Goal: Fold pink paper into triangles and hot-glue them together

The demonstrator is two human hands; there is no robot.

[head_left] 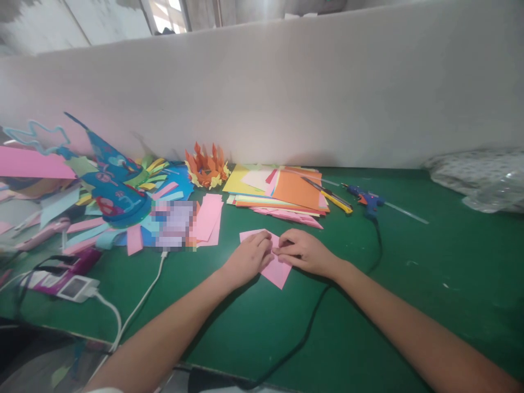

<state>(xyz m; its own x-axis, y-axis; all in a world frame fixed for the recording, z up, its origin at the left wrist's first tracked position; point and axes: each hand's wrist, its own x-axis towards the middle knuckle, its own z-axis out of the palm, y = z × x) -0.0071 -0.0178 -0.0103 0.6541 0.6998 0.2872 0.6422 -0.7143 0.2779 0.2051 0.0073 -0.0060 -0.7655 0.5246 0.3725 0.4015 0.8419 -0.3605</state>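
Your left hand [250, 256] and right hand [308, 253] nearly meet on an angular pink paper piece [281, 277] midway along the green bench [413, 273]; whether they pinch it can't be told. Uneven pressure could crumple it; your right forearm [393, 300], snagging the black cable [316, 314], could drag the blue glue gun [371, 204].

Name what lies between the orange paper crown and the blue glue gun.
The head view shows a multicoloured paper stack and, at its right edge, a yellow-handled utility knife.
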